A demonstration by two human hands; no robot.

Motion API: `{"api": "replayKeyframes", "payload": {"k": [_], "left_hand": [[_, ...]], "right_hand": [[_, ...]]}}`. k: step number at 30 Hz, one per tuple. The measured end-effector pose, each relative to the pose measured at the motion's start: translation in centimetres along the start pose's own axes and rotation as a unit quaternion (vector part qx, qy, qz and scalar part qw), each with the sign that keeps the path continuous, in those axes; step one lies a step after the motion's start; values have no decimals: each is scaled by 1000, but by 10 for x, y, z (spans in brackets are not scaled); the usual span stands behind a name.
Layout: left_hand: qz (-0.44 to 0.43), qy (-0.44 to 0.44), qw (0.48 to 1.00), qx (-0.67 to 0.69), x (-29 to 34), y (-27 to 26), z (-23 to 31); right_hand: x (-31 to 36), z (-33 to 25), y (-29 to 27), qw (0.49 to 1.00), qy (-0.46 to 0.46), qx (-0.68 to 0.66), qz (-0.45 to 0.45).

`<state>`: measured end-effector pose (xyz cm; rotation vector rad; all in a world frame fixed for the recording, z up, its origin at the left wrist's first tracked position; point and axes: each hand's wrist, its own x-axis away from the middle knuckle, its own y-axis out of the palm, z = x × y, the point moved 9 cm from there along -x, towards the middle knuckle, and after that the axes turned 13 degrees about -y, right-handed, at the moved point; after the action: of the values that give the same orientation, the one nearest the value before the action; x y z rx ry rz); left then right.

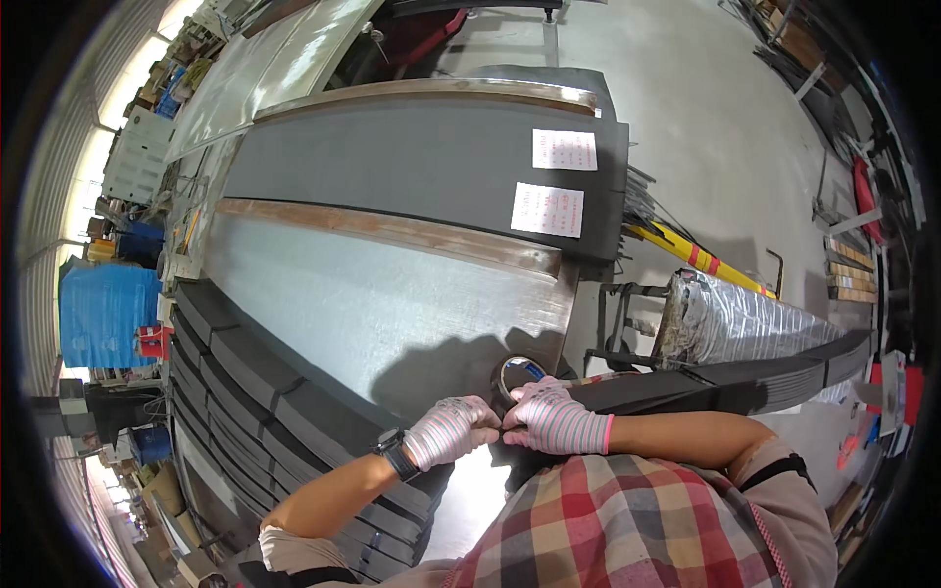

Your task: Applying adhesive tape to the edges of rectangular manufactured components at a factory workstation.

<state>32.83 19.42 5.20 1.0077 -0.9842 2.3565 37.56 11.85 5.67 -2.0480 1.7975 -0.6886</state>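
In striped gloves, both my hands meet in front of my checked apron (627, 529). My right hand (559, 416) is closed on a roll of black tape (503, 384), with a blue patch showing inside its ring. Close beside it, my left hand (453, 431) is closed in a pinch by the roll's near edge; what lies between its fingertips is too small to make out. A bundle of long dark strips (725, 387), tied with bands, stretches to the right from beside my right hand.
A metal-topped table (372, 289) lies ahead, with brown rails (392, 230) and a dark slab (392, 147) bearing white paper labels (549, 210). Stacked dark strips (265, 377) stand at left. A plastic-wrapped bundle (730, 323) and yellow bar (701, 257) are at right.
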Motion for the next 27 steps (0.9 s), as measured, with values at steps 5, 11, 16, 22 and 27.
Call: {"api": "replayKeyframes", "payload": {"k": [5, 11, 16, 22, 27], "left_hand": [[-35, -92, 977, 188, -13, 3, -13], [19, -51, 997, -47, -7, 2, 17], [149, 34, 962, -227, 13, 8, 41], [244, 77, 907, -333, 45, 23, 74], [305, -17, 904, -298, 32, 20, 58]], "right_hand": [[-5, 15, 4, 999, -31, 23, -13], [-2, 0, 1, 997, -26, 59, -43], [7, -14, -11, 987, -61, 150, -23], [112, -6, -77, 978, 51, 204, -11], [242, 39, -77, 927, 172, 324, -72]]}}
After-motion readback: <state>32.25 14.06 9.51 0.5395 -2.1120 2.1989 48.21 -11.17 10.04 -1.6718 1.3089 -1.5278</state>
